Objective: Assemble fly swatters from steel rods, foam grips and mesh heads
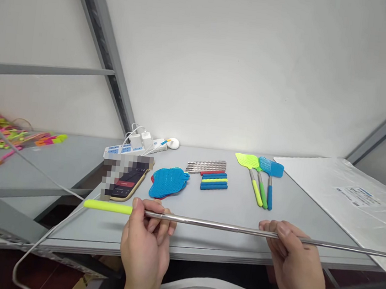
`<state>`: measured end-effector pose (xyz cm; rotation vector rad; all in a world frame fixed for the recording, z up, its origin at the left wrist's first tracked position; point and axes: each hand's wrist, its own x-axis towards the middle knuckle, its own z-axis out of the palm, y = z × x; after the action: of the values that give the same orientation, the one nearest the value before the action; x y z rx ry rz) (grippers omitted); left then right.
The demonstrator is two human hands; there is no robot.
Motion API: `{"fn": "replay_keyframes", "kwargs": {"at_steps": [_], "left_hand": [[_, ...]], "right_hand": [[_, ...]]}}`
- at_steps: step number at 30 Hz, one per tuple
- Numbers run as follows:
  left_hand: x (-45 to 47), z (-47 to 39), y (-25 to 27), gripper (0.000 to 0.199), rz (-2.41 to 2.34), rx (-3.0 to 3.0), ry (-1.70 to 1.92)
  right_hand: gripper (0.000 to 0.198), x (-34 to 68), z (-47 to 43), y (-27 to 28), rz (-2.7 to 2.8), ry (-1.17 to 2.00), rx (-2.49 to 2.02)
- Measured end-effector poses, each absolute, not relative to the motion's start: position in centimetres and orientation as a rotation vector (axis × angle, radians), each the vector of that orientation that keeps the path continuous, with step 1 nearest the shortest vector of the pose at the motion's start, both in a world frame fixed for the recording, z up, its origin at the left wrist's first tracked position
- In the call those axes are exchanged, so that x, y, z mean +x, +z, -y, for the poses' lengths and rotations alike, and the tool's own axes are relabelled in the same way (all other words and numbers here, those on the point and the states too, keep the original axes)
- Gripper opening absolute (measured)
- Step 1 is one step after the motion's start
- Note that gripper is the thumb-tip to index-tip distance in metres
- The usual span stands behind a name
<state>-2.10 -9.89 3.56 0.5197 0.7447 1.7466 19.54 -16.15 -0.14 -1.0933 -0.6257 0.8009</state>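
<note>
A long telescopic metal rod (205, 223) with a yellow-green handle sleeve (107, 206) stretches across the front of the table, pulled out past the right side of the view. My left hand (149, 236) grips it where sleeve and metal meet. Further along, my right hand (292, 251) pinches the thinner section between thumb and fingers. Behind the rod lie a stack of fly swatter heads (169, 182), blue on top, several bare metal rods (206, 166), and a row of coloured handle sleeves (214, 183). Assembled fly swatters (260, 188), yellow-green, green and blue, lie to the right.
A phone (130, 179), partly blurred out, sits at the left beside a power strip (137, 148) with white chargers. A cable (41, 239) hangs over the left edge. White packaging (329, 186) covers the right side. Colourful items (4, 136) lie on the neighbouring shelf.
</note>
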Motion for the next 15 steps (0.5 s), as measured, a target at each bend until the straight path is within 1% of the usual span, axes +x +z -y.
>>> {"fn": "replay_keyframes", "kwargs": {"at_steps": [7, 12, 15], "left_hand": [[-3.1, 9.2, 4.6, 0.035, -0.745, 0.534, 1.806], [-3.8, 8.0, 5.1, 0.035, -0.761, 0.506, 1.803], [-4.1, 6.8, 5.2, 0.025, -0.744, 0.427, 1.755]], "right_hand": [[0.040, 20.2, 15.9, 0.3, 0.560, 0.808, -1.127], [0.048, 20.2, 14.7, 1.6, 0.548, 0.798, -1.107], [0.045, 19.9, 13.3, 2.5, 0.553, 0.734, -1.108]]}}
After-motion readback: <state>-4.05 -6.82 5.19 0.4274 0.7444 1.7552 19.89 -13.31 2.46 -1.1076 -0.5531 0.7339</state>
